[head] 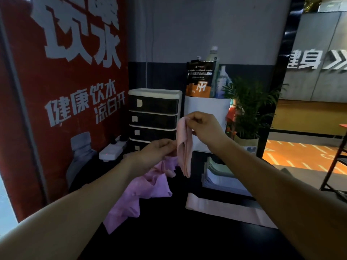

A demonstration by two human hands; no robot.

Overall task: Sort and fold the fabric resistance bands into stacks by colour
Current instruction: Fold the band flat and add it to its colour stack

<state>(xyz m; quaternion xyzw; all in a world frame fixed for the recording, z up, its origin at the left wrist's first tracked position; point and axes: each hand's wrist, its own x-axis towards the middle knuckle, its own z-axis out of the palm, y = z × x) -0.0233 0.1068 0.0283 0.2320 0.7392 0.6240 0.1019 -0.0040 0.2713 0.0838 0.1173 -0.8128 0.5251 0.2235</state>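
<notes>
Pink band hangs pinched beneath right hand; left hand pinches its side.

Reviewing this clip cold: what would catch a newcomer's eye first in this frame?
Probably the pale pink fabric band hanging mid-frame, pinched at its top by the right hand while the left hand holds its lower edge. Next, the big red poster with white lettering fills the left wall. Below the hands, a loose heap of purple-pink bands sprawls on the black tabletop.
</notes>
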